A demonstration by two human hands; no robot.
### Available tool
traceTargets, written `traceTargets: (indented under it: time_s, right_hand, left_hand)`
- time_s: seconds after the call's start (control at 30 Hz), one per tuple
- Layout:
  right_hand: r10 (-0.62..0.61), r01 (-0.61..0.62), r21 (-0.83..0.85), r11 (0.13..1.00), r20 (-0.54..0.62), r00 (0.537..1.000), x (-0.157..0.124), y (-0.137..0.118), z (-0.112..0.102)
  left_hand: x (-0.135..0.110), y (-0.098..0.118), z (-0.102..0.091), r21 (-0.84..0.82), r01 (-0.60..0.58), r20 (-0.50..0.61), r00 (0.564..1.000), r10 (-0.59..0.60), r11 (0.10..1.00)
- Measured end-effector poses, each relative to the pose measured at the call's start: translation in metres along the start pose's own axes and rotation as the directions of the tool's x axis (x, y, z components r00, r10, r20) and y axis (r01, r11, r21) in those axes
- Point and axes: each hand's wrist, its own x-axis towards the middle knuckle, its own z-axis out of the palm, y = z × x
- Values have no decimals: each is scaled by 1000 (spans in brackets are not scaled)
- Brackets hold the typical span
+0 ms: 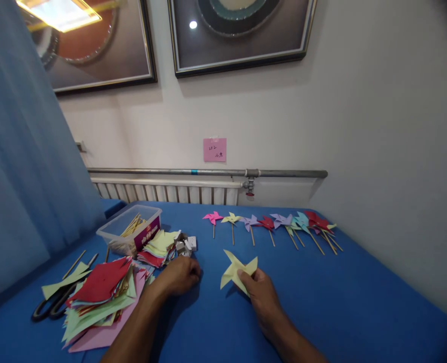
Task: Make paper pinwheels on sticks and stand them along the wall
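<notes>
A pale yellow paper pinwheel [231,268] is pinched between the thumb and fingers of my right hand [260,292], over the middle of the blue table. No stick shows on it. My left hand [183,275] is closed, its fingers curled near the table surface; whatever they hold, if anything, is hidden. Just beyond that hand are small open boxes [185,244] with shiny contents too small to name. Beside them lies a pile of small cut paper pieces [162,243], yellow on top.
Several pinwheels on sticks [249,222] lie in a row along the back. At left stand a clear plastic tub [110,232] of wooden sticks, a stack of coloured paper [100,282] and black-handled scissors [59,302]. A blue curtain [30,151] hangs left; walls bound the back and right.
</notes>
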Motion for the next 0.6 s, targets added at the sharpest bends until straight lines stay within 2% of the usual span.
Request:
traceTargets:
  time_s: [0.1,0.43,0.6]
  right_hand:
    - [-8,8,-5,1000,-1,1000,2,2,-1]
    - [-18,18,-5,1000,19,1000,1,1,0]
    - [-19,19,-8,1000,34,999,4,5,-2]
  left_hand:
    - [1,2,0,-7,-10,0,1000,10,1000]
    - [5,2,6,150,38,8,999,-40,988]
    - [6,4,7,116,74,-43,997,-70,990]
